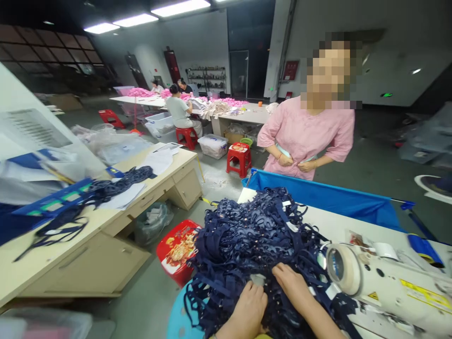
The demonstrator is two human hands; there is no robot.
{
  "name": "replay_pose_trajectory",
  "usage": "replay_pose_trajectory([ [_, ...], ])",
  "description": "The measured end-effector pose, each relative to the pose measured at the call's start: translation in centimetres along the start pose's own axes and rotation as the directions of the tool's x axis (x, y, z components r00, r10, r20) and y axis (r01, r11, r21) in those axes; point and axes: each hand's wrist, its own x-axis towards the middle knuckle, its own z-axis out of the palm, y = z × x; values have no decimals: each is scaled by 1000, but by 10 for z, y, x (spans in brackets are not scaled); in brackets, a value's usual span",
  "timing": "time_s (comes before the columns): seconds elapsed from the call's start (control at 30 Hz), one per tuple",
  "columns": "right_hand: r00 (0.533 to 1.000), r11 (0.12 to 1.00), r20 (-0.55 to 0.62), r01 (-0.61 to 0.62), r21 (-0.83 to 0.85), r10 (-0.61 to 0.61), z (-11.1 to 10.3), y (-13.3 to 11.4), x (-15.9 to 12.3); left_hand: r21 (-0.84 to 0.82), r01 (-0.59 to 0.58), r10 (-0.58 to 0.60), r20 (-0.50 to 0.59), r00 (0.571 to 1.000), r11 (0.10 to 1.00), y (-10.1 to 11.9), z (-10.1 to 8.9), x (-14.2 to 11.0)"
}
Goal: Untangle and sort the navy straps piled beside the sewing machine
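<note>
Beside the blue trough [325,197], navy garments [243,230]

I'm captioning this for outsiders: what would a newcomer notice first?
Probably the large heap of dark blue cloth in the lower middle, with the left hand and right hand on it. Next, the person in a pink top behind it, at upper right. Then the white sewing machine at lower right.

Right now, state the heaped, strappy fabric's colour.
The heaped, strappy fabric is navy blue, in the head view.
</note>
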Motion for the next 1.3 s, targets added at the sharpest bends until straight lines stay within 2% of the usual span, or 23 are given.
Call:
replay_pose_trajectory([
  [0.1,999,996,-28,-29,81,31,8,-10,9,-17,19,-18,41,999,1000,-3,-4,2],
  [0.2,995,969,-67,-50,242,68,10,-19,19,-19,22,-21,45,999,1000,-4,-9,2],
  [0.37,986,883,-116,-50,467,117,-12,-17,29,-45,15,-14,24,1000,999,-4,-1,-2],
  [0.47,989,868,-104,-40,495,106,-14,-9,26,-136,99,-103,-21,994,986,-3,9,-4],
  [0.57,993,866,-47,-70,495,108,-3,-5,13,-241,250,-270,-51,962,938,0,11,-4],
  [0.67,993,848,69,-118,516,96,4,-1,-2,-271,368,-381,4,925,890,3,3,0],
  [0.8,991,850,111,-124,512,77,-3,6,-11,-235,363,-355,77,932,902,7,-6,2],
  [0.97,994,967,109,-38,252,11,-13,7,-10,-102,251,-251,14,968,963,8,-3,-1],
  [1.17,997,997,41,66,28,-68,-6,-7,-4,-62,205,-207,-26,978,977,8,2,-2],
  [1.23,998,993,21,63,96,-66,-4,-15,1,-62,199,-201,-27,979,978,8,3,-1],
  [1.3,999,952,17,40,302,-47,-5,-21,8,-67,195,-197,-24,980,978,8,2,-2],
])
